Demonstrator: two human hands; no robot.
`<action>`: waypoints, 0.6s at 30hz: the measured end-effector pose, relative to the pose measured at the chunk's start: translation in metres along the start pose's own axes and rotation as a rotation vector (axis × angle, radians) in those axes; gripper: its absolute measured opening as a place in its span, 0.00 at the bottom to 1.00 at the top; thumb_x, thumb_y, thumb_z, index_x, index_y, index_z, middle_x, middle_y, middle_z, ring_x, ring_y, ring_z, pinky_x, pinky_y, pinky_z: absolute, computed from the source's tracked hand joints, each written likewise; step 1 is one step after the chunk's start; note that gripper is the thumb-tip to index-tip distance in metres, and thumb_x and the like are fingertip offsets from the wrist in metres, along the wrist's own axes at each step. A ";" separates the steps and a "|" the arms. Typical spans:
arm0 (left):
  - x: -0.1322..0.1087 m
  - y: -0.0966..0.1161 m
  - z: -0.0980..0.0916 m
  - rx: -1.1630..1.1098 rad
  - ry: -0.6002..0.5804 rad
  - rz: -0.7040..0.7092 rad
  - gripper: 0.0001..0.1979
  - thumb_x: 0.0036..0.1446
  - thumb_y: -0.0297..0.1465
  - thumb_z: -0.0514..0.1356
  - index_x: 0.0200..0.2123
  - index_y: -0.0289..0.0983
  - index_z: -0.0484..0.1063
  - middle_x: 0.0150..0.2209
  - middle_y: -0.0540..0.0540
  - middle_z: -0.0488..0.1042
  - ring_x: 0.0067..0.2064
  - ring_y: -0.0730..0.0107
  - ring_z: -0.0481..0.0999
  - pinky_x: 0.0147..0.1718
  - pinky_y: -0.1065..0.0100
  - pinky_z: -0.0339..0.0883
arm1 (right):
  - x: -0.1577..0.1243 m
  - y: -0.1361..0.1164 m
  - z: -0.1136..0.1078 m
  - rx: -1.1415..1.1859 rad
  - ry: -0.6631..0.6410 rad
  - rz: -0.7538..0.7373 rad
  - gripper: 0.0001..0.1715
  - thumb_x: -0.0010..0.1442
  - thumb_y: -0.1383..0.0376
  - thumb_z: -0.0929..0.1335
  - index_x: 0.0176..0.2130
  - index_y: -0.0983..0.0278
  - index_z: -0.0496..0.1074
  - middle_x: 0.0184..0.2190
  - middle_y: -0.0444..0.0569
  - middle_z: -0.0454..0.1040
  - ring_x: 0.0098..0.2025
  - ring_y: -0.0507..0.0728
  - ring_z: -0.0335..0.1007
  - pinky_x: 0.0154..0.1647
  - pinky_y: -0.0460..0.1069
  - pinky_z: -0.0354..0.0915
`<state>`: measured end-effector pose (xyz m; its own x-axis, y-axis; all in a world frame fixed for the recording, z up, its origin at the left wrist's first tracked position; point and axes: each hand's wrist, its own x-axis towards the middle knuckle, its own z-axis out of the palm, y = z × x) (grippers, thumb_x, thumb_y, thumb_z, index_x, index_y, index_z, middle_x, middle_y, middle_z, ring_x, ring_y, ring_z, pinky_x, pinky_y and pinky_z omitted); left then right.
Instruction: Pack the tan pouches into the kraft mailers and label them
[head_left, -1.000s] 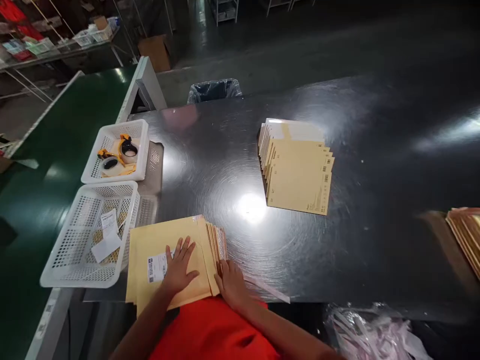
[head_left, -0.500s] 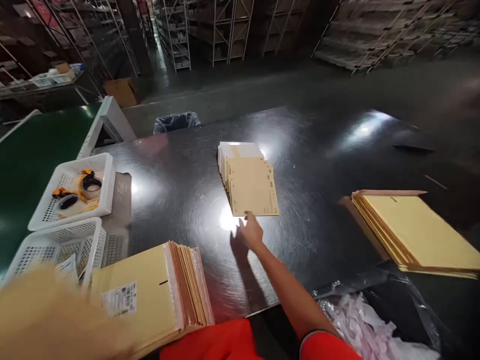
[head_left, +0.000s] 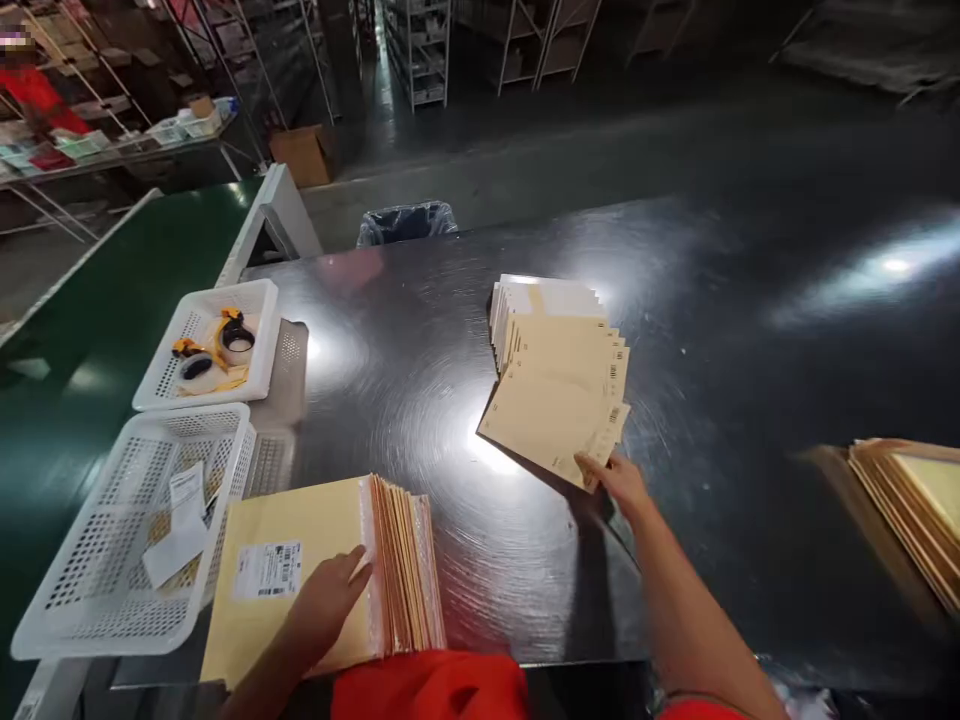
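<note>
My right hand pinches the near right corner of a flat kraft-coloured card printed with a barcode. This card is turned askew and partly overlaps a fanned row of similar cards, whose far ones are white. At the lower left, my left hand has its fingers bent together at the flap edge of the top padded envelope, which carries a white printed label. Below that envelope lie several more padded envelopes, with bubble lining showing at their ends.
Two white baskets stand on the left: one holds tape dispensers, the other paper slips. Beyond them runs a green conveyor. More envelopes lie right. A lined bin stands past the table.
The front card has been swung askew and drawn toward the right by my right hand. The blurred beige shape at lower left is gone, and my left hand now rests on the envelope stack.
</note>
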<state>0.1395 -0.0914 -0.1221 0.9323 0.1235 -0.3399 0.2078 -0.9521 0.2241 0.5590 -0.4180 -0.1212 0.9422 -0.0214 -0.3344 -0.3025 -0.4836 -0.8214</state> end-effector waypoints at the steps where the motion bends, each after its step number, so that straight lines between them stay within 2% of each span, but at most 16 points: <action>1: 0.006 0.004 -0.007 0.029 -0.070 0.028 0.33 0.48 0.16 0.56 0.57 0.46 0.65 0.65 0.45 0.60 0.56 0.52 0.69 0.51 0.53 0.65 | -0.017 0.010 0.006 0.056 -0.050 -0.029 0.20 0.47 0.53 0.69 0.38 0.61 0.70 0.42 0.58 0.77 0.46 0.66 0.74 0.44 0.59 0.70; 2: 0.012 0.007 -0.016 0.056 -0.140 0.056 0.34 0.46 0.15 0.57 0.57 0.45 0.65 0.67 0.44 0.56 0.55 0.51 0.69 0.49 0.53 0.66 | -0.036 0.021 0.014 0.145 -0.086 -0.044 0.22 0.48 0.51 0.68 0.40 0.59 0.69 0.41 0.55 0.78 0.43 0.64 0.76 0.42 0.57 0.72; 4: 0.024 0.008 -0.031 0.067 -0.189 0.103 0.25 0.46 0.17 0.58 0.48 0.41 0.71 0.68 0.44 0.52 0.55 0.50 0.68 0.47 0.55 0.66 | -0.082 0.039 0.038 0.378 -0.169 -0.029 0.26 0.47 0.48 0.69 0.43 0.57 0.66 0.40 0.52 0.78 0.40 0.63 0.77 0.39 0.57 0.73; 6: 0.029 0.008 -0.041 0.057 -0.180 0.127 0.13 0.49 0.20 0.59 0.38 0.39 0.72 0.65 0.44 0.58 0.54 0.53 0.67 0.47 0.57 0.65 | -0.129 0.049 0.066 0.594 -0.290 0.016 0.29 0.45 0.49 0.72 0.43 0.56 0.65 0.39 0.50 0.78 0.39 0.63 0.77 0.38 0.57 0.74; 9: 0.027 0.008 -0.047 0.048 -0.146 0.125 0.07 0.55 0.24 0.57 0.37 0.39 0.70 0.52 0.45 0.69 0.50 0.58 0.67 0.46 0.60 0.64 | -0.181 0.050 0.097 0.687 -0.472 0.031 0.31 0.45 0.51 0.74 0.45 0.57 0.64 0.43 0.51 0.78 0.41 0.63 0.77 0.39 0.57 0.74; 11: 0.024 0.010 -0.048 0.047 -0.112 0.099 0.07 0.58 0.25 0.55 0.40 0.39 0.69 0.46 0.44 0.71 0.48 0.59 0.67 0.45 0.61 0.63 | -0.196 0.044 0.102 0.673 -0.548 0.013 0.32 0.46 0.50 0.74 0.46 0.58 0.64 0.45 0.52 0.77 0.43 0.63 0.76 0.40 0.57 0.73; 14: 0.021 0.015 -0.046 0.030 -0.066 0.077 0.09 0.61 0.24 0.52 0.43 0.38 0.68 0.46 0.44 0.70 0.48 0.61 0.67 0.44 0.63 0.63 | -0.196 0.039 0.090 0.585 -0.734 0.025 0.32 0.46 0.50 0.74 0.46 0.59 0.65 0.45 0.53 0.77 0.44 0.64 0.76 0.42 0.59 0.72; 16: 0.023 0.022 -0.044 0.005 -0.060 0.105 0.08 0.60 0.23 0.52 0.39 0.38 0.69 0.45 0.45 0.70 0.48 0.62 0.67 0.43 0.64 0.62 | -0.195 0.039 0.082 0.512 -0.883 0.056 0.33 0.46 0.50 0.74 0.48 0.58 0.66 0.44 0.53 0.77 0.44 0.65 0.76 0.43 0.60 0.71; 18: 0.028 0.034 -0.043 -0.027 -0.061 0.155 0.07 0.59 0.23 0.54 0.35 0.38 0.69 0.43 0.47 0.70 0.47 0.63 0.67 0.42 0.66 0.62 | -0.201 0.040 0.086 0.478 -0.974 0.083 0.34 0.46 0.50 0.74 0.48 0.59 0.66 0.43 0.53 0.77 0.43 0.65 0.76 0.44 0.61 0.70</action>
<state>0.1858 -0.1083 -0.0852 0.9342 -0.0423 -0.3543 0.0717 -0.9505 0.3025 0.3456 -0.3580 -0.1267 0.4614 0.7662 -0.4473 -0.5833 -0.1179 -0.8036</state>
